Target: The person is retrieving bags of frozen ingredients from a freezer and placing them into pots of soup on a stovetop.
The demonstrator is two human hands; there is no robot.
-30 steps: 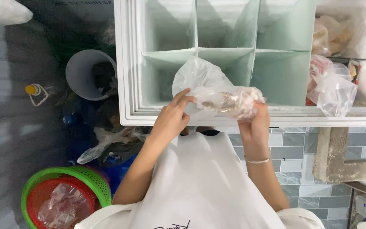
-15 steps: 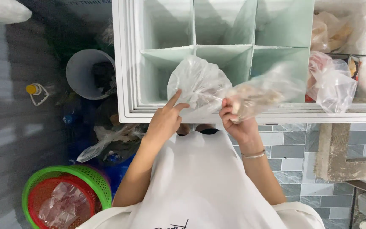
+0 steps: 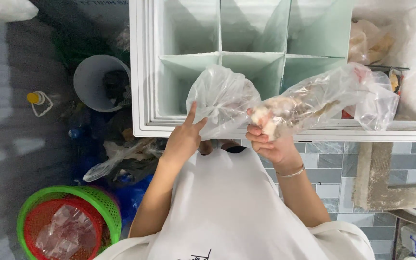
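Observation:
I stand at an open white chest freezer with pale green dividers. My right hand grips one end of a long clear plastic bag of frozen food, which points out to the right over the freezer's front rim. My left hand pinches the loose, puffed-up open end of the clear bag with fingers spread. A thin bracelet circles my right wrist.
Other bagged food lies in the freezer's right section. On the floor at left stand a grey bucket, a green and red basket holding a plastic bag, crumpled bags and a small yellow-capped bottle. Tiled wall lies below the freezer.
The bag of frozen food has swung from lying across both hands to pointing out to the right. My right hand shifted left to grip its near end; my left hand holds the loose end.

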